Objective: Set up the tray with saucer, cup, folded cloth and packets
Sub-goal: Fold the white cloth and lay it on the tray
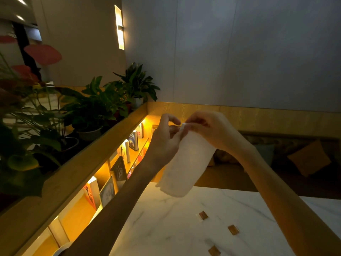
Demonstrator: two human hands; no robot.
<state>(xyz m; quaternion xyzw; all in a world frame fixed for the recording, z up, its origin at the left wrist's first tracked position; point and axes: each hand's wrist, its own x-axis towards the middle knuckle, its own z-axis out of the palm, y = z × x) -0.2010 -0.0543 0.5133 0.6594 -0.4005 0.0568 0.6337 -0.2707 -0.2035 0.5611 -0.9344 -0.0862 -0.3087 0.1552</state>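
A white cloth (186, 163) hangs in the air above the far edge of the marble table (166, 228). My left hand (165, 137) and my right hand (208, 130) both pinch its top edge, close together, and the cloth droops folded lengthwise below them. Three small brown packets lie on the table: one (203, 215), another (233, 229) and a third (214, 250) near the bottom edge. A white curved rim (61, 249) shows at the bottom left; I cannot tell what it is. No tray, saucer or cup is in view.
A lit wooden bookshelf (118, 163) with several books runs along the left. Potted plants (96, 108) stand on its ledge. A bench with an orange cushion (310, 157) sits behind the table under a grey wall.
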